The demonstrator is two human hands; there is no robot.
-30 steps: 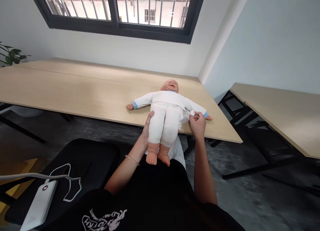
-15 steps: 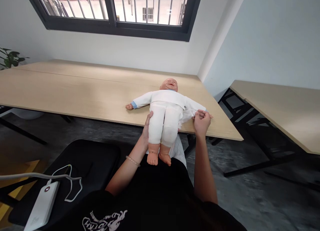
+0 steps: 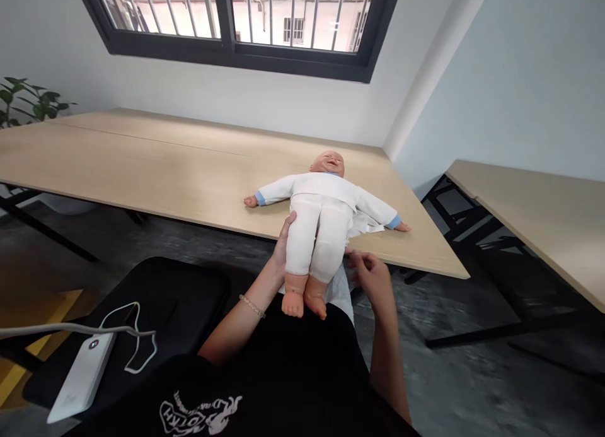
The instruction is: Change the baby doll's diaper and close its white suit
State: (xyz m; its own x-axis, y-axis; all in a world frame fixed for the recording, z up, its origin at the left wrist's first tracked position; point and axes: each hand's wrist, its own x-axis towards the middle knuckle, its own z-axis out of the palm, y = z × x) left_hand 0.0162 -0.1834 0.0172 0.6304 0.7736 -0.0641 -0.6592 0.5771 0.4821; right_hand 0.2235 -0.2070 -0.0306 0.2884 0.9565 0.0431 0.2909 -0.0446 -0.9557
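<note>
One doll [image 3: 324, 188] lies face up, its head and trunk on the tabletop [image 3: 179, 166] and its legs reaching past the near edge towards the person's lap. It has two arms spread wide, two blue cuffs [image 3: 259, 198] and two bare feet [image 3: 293, 303] side by side. Two hands are at it: the left hand [image 3: 282, 243] is clamped on the leg nearer it, thumb along the outer side, the other fingers mostly hidden; the right hand [image 3: 373, 273] is beside the other leg, below the edge, its fingers loosely curled, and whether their tips meet on anything I cannot tell. One piece of crumpled white material [image 3: 367, 224] spreads beside the doll's hip, under the outstretched arm. One beaded bracelet [image 3: 252, 306] circles the left wrist.

The tabletop is pale wood grain with one long seam, standing against a white wall [image 3: 227, 90] under one dark-framed, barred window [image 3: 302, 60]. One more table [image 3: 539, 203] stands at the right, one leafy plant [image 3: 35, 99] at the far left. One black chair [image 3: 184, 298] carries one white power bank [image 3: 82, 377] with cabling. The floor [image 3: 454, 386] is mottled grey.
</note>
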